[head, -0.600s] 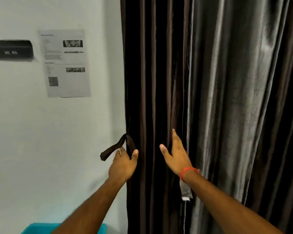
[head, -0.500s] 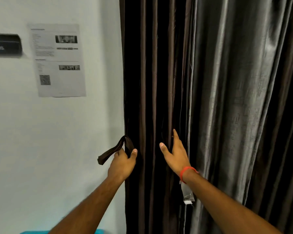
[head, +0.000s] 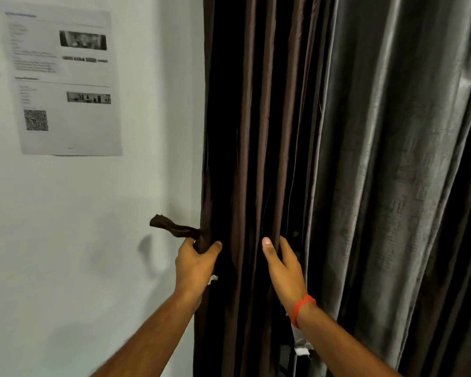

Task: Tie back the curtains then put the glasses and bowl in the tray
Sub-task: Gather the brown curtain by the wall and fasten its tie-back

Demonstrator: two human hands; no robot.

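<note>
On the white wall at far left hung 1 printed notice, apart from the work. Beside the curtain's edge, the left hand gripped 1 dark tie-back strap, its loose end jutting outward, probably ready to wrap. Right of it, the right hand lay flat, fingers extended, against the gathered dark curtain, seemingly bunching its folds. Glasses, bowl, tray: none in view.
</note>
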